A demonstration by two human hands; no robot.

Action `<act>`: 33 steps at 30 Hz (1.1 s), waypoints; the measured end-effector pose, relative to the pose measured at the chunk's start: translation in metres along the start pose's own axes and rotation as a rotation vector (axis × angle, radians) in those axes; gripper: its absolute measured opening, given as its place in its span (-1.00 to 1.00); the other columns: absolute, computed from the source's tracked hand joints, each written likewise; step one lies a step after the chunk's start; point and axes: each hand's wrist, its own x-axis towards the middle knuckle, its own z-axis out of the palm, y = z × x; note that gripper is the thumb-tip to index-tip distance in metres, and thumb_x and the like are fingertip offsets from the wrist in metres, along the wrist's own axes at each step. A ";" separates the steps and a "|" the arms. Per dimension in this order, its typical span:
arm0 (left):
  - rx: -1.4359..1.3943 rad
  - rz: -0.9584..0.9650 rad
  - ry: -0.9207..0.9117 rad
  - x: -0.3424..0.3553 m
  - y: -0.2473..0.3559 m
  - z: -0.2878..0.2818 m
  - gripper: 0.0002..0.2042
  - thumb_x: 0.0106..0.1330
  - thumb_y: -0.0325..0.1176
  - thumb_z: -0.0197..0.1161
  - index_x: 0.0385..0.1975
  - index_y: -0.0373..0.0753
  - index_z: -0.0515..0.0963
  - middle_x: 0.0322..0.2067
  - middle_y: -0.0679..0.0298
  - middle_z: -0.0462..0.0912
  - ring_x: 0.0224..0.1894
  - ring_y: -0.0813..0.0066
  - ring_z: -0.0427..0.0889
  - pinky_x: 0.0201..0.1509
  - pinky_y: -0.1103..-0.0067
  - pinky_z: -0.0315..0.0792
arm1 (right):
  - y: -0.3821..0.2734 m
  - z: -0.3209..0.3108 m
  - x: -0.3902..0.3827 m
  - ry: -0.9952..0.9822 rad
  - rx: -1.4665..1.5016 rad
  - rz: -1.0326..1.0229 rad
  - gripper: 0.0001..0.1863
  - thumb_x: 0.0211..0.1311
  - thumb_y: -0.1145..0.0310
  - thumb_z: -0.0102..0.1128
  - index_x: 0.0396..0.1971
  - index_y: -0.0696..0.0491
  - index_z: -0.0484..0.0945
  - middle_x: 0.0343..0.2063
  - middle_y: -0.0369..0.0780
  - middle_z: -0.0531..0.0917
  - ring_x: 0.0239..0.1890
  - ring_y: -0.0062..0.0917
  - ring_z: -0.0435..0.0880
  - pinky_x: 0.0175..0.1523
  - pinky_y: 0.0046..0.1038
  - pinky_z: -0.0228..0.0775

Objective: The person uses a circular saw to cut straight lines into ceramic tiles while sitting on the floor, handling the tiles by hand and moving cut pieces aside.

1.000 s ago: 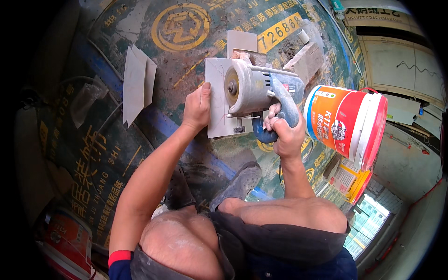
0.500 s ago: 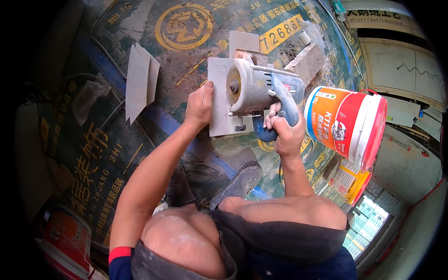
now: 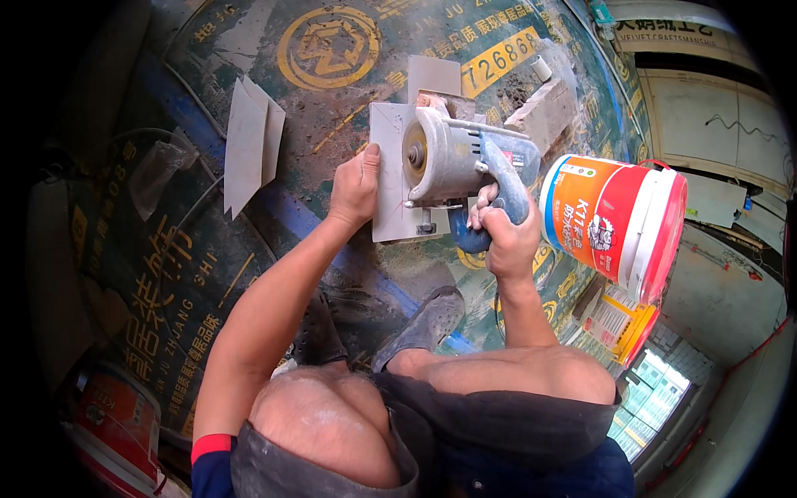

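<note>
My right hand [image 3: 506, 224] is wrapped round the blue handle of a dusty handheld circular saw [image 3: 444, 162], whose round blade faces left. The saw rests over a pale tile [image 3: 390, 137] and hides much of it. With my left hand [image 3: 357, 187] I grip the tile's left edge, thumb on top; the fingers under it are hidden. Another pale tile piece [image 3: 436, 73] lies just beyond the saw. Whether the blade is touching the tile cannot be made out.
Cut tile pieces [image 3: 251, 149] stand at the left. A masonry block [image 3: 544, 116] lies beyond the saw to the right. A large orange-and-red bucket [image 3: 610, 220] stands close to my right hand, with a yellow bucket [image 3: 618, 324] nearer me. Printed green sheeting [image 3: 274, 199] covers the floor.
Almost nothing differs. Both hands, the saw and the tile keep their places; the view has shifted very slightly.
</note>
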 end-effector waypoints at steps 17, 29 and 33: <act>-0.010 -0.008 0.002 0.000 -0.003 0.001 -0.39 0.60 0.06 -0.24 -0.25 -0.38 0.62 -0.46 0.06 0.66 -0.43 0.23 0.61 -0.25 0.38 0.45 | 0.002 -0.002 -0.002 0.006 0.010 0.022 -0.81 0.09 0.61 0.04 -0.25 0.21 0.45 -0.40 -0.25 0.54 -0.47 -0.62 0.52 -0.32 -0.54 0.43; -0.006 -0.007 0.011 -0.001 0.001 0.001 -0.42 0.60 0.04 -0.25 -0.18 -0.36 0.61 -0.44 0.04 0.66 -0.41 0.17 0.62 -0.23 0.36 0.46 | 0.000 -0.004 -0.002 0.000 -0.023 0.039 -0.80 0.09 0.59 0.06 -0.24 0.22 0.45 -0.40 -0.25 0.55 -0.47 -0.62 0.53 -0.31 -0.54 0.44; -0.025 -0.052 -0.007 -0.002 0.003 0.001 -0.41 0.59 0.05 -0.26 -0.25 -0.35 0.61 -0.40 -0.08 0.65 -0.30 -0.07 0.63 -0.17 0.24 0.45 | -0.001 -0.005 -0.003 0.006 -0.019 0.042 -0.80 0.08 0.60 0.06 -0.24 0.22 0.45 -0.40 -0.25 0.55 -0.48 -0.62 0.53 -0.32 -0.54 0.44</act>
